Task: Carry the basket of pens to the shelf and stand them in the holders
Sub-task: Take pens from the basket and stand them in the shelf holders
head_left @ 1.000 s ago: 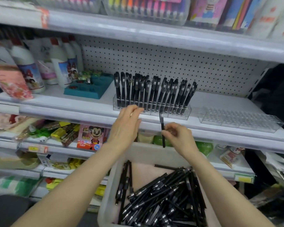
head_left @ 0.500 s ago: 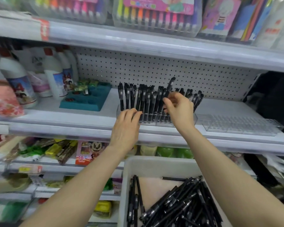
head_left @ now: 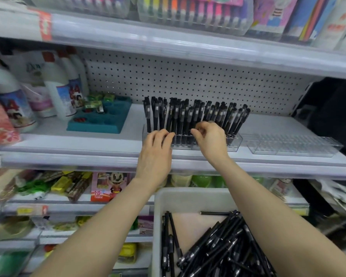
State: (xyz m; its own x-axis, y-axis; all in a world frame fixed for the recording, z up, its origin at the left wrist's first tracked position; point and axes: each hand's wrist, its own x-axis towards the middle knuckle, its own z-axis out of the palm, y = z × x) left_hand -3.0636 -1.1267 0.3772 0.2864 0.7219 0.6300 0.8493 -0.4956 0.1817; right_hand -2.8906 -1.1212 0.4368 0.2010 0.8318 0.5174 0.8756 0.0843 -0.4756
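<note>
The pen [head_left: 196, 115] lifted from the basket [head_left: 188, 194] now sinks into the holder [head_left: 234, 143], right grip [head_left: 212, 140] pinching it, relaxed left grip [head_left: 156, 150] steadying.

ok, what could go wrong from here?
1. The filled holder looks nearly full, its pens leaning. The right hand, fingers curled among them, could knock neighbours out. The empty holder beside it may be safer.
2. Only the left hand rests on that holder; a hard push might tip it.
3. The basket of loose pens is right below the hands. Its support is out of view, so a bump could spill it.
</note>
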